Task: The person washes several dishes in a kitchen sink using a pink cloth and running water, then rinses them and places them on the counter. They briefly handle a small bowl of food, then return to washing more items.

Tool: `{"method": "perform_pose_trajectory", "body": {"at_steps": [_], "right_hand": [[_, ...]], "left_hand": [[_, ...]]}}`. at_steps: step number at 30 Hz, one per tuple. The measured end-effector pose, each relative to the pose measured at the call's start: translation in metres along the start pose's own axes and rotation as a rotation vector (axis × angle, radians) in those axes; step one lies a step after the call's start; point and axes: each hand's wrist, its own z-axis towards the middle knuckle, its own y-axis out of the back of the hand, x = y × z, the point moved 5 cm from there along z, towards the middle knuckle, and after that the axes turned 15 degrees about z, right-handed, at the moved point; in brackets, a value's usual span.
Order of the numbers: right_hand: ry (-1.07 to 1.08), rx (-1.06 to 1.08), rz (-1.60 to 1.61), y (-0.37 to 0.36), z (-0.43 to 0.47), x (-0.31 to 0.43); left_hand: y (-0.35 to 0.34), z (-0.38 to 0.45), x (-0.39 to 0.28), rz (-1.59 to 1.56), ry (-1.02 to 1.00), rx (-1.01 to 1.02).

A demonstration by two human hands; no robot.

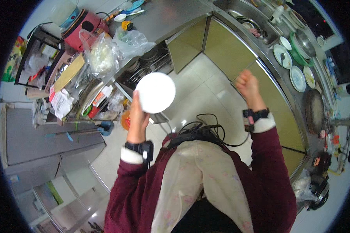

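Note:
My left hand [137, 116] grips a round white dish [156, 92] by its left edge; whether it is a plate or a bowl turned over I cannot tell. Behind the dish, a wire rack drawer [147, 65] with dishes stands pulled out below the counter. An olive cabinet door [186, 46] juts out open beside it. My right hand [247, 84] is raised before the olive cabinet fronts [230, 43], fingers curled in, slightly blurred, with nothing visible in it. Both wrists wear black strapped devices.
Plates [297, 78], a green basin [299, 51] and a round brown board or pan [314, 111] line the right counter. Beyond is a steel sink [268, 24]. Plastic bags [102, 59] and a pink cooker [83, 29] crowd the left. Black cables [218, 128] loop at my waist.

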Motion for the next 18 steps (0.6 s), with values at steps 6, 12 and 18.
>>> {"method": "perform_pose_trajectory", "body": {"at_steps": [6,12,18], "right_hand": [[0.146,-0.06,0.014,0.038,-0.037,0.098],[0.036,-0.064,-0.279,0.028,0.009,0.106],[-0.107,0.082,-0.346,-0.022,0.097,0.118]], "left_hand": [[-0.141,0.041,-0.014,0.062,-0.048,0.37],[-0.231,0.114,0.001,0.129,0.136,0.372],[-0.314,0.204,-0.006,0.243,0.225,0.438]]}}
